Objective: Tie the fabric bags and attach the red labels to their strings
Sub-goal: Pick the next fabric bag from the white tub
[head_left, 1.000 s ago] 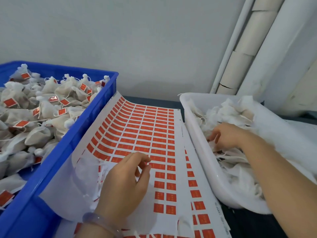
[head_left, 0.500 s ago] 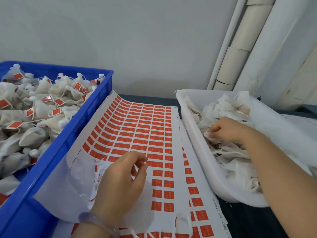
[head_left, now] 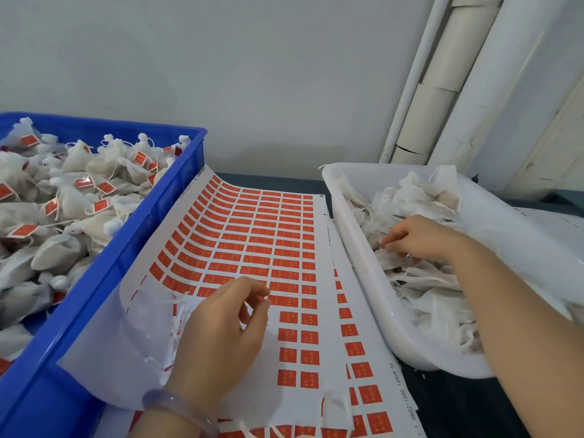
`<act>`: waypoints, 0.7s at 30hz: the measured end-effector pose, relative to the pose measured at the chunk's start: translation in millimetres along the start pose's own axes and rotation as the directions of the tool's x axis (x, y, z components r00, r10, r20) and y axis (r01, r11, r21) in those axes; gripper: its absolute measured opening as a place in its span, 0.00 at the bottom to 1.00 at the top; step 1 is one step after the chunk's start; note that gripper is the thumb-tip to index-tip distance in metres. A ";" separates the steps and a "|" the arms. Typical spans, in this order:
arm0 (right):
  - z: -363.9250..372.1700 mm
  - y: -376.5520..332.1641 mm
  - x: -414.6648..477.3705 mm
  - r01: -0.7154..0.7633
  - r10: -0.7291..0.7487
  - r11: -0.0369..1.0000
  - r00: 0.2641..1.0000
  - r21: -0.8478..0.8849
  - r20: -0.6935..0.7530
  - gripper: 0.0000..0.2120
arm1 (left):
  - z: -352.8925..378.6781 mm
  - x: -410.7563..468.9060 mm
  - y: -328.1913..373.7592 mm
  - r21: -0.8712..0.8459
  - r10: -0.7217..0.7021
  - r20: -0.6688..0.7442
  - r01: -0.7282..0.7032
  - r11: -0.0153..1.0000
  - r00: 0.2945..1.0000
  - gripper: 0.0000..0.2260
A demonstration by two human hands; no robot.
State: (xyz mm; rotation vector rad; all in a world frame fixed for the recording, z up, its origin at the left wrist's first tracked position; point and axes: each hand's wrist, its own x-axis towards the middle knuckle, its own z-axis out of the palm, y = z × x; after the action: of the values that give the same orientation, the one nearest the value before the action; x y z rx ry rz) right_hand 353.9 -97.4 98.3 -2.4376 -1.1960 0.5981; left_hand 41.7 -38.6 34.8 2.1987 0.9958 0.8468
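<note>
A sheet of red labels (head_left: 252,235) lies between two bins. My left hand (head_left: 221,330) rests over the sheet's near part, fingers curled, thumb and index tips close together at the edge of the label rows. No label shows between them. My right hand (head_left: 414,238) is inside the white tub (head_left: 357,279), its fingers curled into the pile of untied fabric bags (head_left: 426,289) and gripping one of them. Which bag it holds is partly hidden by the fingers.
On the left, a blue crate (head_left: 132,254) holds several tied bags with red labels (head_left: 98,188). More label sheets lie under the top one (head_left: 363,368). A grey wall and white pipes (head_left: 442,90) stand behind. The dark tabletop (head_left: 458,406) shows at the near right.
My right hand has shifted slightly among the bags in the tub and curled its fingers tighter. My left hand has stayed nearly in place over the sheet.
</note>
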 end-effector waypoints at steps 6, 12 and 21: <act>-14.7 -17.3 -21.0 0.080 -0.063 0.995 0.962 -0.056 0.266 0.07 | 0.7 1.1 0.4 -0.014 -0.003 0.009 0.003 1.000 1.000 0.08; -5.8 -43.5 -33.7 0.164 -0.002 0.917 0.914 -0.364 0.406 0.13 | 0.8 1.4 -0.7 -0.023 -0.013 0.011 0.013 1.000 1.000 0.08; -27.2 -36.0 -43.6 0.099 -0.035 0.963 0.968 -0.249 0.249 0.13 | 0.7 3.4 -1.7 -0.026 -0.001 -0.004 0.001 1.000 1.000 0.08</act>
State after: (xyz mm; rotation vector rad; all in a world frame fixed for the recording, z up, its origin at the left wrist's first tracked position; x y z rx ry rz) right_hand 320.3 -115.3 148.1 -2.5793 -1.5369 0.7817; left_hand 43.3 -35.1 34.2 2.1761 0.9821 0.8590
